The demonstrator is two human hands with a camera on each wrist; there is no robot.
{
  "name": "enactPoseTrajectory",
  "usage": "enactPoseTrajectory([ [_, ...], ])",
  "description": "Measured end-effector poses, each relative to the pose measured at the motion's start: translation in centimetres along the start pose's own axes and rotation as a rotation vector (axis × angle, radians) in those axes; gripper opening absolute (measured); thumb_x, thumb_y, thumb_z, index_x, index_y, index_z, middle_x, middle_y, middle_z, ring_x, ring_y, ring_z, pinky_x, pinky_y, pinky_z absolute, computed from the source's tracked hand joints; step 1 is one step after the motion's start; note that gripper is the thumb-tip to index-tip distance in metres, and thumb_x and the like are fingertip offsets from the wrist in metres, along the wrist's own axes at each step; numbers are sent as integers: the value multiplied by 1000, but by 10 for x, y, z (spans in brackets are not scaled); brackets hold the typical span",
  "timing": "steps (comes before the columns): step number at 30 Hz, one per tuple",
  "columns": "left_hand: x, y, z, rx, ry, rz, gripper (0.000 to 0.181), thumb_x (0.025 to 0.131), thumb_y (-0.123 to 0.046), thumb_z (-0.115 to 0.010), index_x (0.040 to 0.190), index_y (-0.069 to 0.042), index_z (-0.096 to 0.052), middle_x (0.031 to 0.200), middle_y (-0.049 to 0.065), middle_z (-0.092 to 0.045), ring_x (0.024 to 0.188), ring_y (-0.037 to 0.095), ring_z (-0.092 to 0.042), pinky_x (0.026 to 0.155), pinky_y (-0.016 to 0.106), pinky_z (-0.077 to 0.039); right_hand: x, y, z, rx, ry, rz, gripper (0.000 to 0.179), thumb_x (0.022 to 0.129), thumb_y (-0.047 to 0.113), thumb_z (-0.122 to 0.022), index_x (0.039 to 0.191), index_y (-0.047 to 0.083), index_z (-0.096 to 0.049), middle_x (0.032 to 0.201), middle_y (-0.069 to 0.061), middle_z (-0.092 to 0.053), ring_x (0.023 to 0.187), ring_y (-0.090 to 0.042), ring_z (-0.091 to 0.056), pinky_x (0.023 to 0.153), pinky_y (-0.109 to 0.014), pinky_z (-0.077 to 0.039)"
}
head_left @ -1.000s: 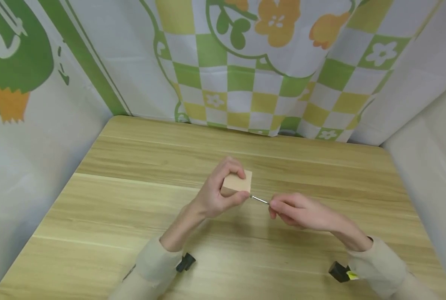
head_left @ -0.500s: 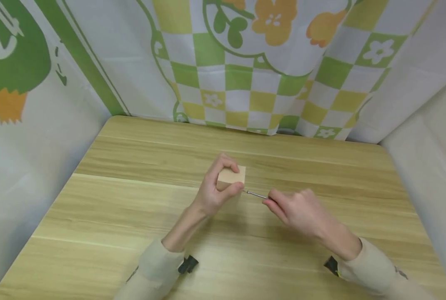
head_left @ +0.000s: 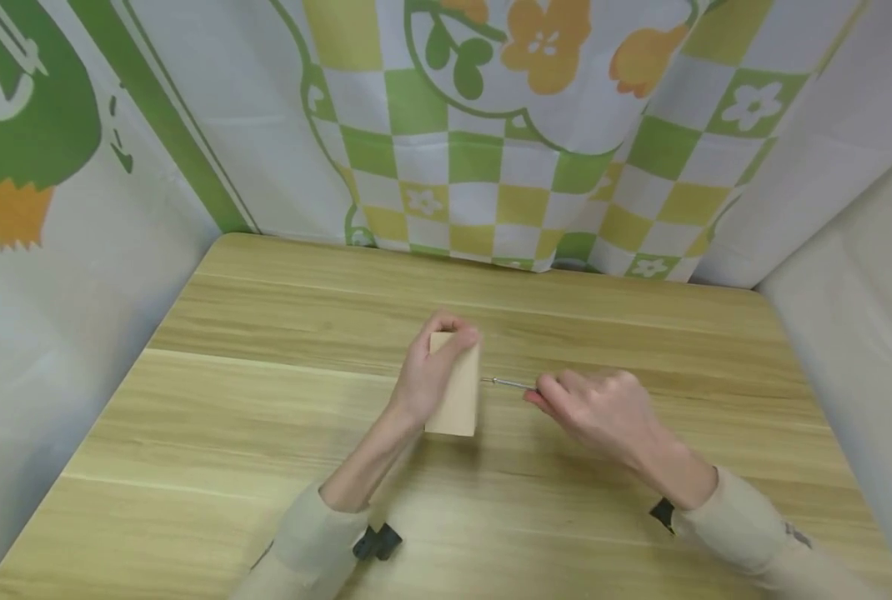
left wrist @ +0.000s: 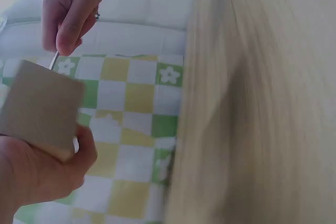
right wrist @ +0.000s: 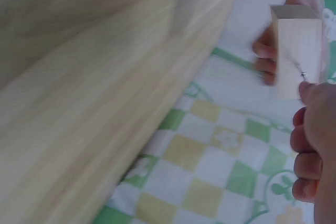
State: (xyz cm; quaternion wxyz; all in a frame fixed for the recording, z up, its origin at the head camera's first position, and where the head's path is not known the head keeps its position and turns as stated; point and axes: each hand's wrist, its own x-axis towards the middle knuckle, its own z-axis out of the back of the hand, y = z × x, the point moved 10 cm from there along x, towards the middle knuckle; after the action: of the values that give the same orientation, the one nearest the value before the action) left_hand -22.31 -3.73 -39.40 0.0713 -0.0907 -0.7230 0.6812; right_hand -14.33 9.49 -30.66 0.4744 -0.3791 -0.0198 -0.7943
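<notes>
My left hand (head_left: 422, 379) grips a pale wooden block (head_left: 457, 402), thumb across its upper end and fingers behind it. The block stands lengthwise over the table in the head view. My right hand (head_left: 603, 417) holds what looks like a screwdriver (head_left: 515, 384) by its handle, which the fingers hide. Its thin metal shaft points left, with a small screw-like piece at the tip, close to the block's right side. In the right wrist view a threaded piece (right wrist: 300, 71) overlaps the face of the block. The left wrist view has the shaft (left wrist: 54, 60) behind the block's upper edge.
Under both hands lies a wood-grain table (head_left: 266, 417). A checked green, yellow and white curtain (head_left: 476, 158) hangs along its back edge, with pale cloth (head_left: 851, 275) on the right side. Black wrist cameras (head_left: 377, 542) sit by the sleeves.
The left hand has turned the block so its long side now shows, its thumb moving up. The right hand has rolled over to knuckles up, and the shaft has shifted slightly left.
</notes>
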Motion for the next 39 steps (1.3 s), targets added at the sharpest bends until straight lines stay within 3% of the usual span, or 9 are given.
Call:
enactPoseTrajectory([
  [5,1,10,6,-61,-30,94,44,88,-53,-55,111,-15,-47,76,7,-52,54,17,-56,43,35,-50,4,-2,-8,4,68,-17,36,100,32,-40,72,10,-48,50,8,-30,42,-2,-14,36,-18,-10],
  [8,2,-3,10,-23,-63,-14,38,89,-46,-57,109,-15,-48,80,9,-52,58,20,-57,45,39,-51,0,-12,-19,95,194,-137,25,96,31,-48,89,9,-58,56,7,-51,40,-2,-33,34,-19,-23],
  [12,2,-25,9,56,-70,-189,34,88,-43,-56,108,-16,-50,103,5,-52,96,18,-53,87,44,-44,-15,-27,-27,390,350,-327,24,90,19,-59,112,10,-57,87,4,-65,61,-3,-53,48,-19,-44],
  [15,-2,-37,9,116,-89,-293,34,87,-41,-56,107,-15,-52,117,3,-48,116,16,-40,102,48,-22,-22,-36,-26,574,347,-392,32,86,13,-67,117,14,-60,103,5,-67,77,-2,-59,63,-22,-50],
  [18,-6,-42,11,121,-94,-351,35,85,-41,-56,105,-13,-51,110,6,-51,108,17,-47,100,47,-29,-27,-44,-27,642,329,-437,35,85,19,-69,120,19,-63,113,7,-66,84,-1,-61,69,-22,-52],
  [21,-9,-46,9,92,-47,-381,37,85,-42,-58,104,-12,-49,100,7,-49,86,18,-54,75,37,-49,-35,-48,-35,666,397,-516,25,87,31,-66,110,22,-67,93,10,-68,67,1,-55,58,-19,-48],
  [24,-11,-52,6,92,-1,-442,41,83,-44,-61,101,-10,-48,93,8,-47,64,20,-51,43,33,-48,-44,-47,-43,790,493,-588,9,92,34,-58,94,27,-64,71,11,-57,54,0,-42,49,-19,-40],
  [31,-23,-72,-6,281,50,-756,45,84,-53,-59,94,-11,-51,93,5,-50,78,18,-46,57,27,-44,-64,-31,-49,1244,722,-667,14,99,27,-46,101,22,-59,62,0,-47,41,-6,-38,37,-24,-37],
  [39,-28,-76,-15,255,91,-866,41,86,-47,-60,95,-9,-50,92,6,-50,82,19,-45,62,27,-42,-68,-23,-58,1296,599,-735,22,100,15,-43,97,18,-64,51,3,-33,40,-2,-26,33,-22,-23],
])
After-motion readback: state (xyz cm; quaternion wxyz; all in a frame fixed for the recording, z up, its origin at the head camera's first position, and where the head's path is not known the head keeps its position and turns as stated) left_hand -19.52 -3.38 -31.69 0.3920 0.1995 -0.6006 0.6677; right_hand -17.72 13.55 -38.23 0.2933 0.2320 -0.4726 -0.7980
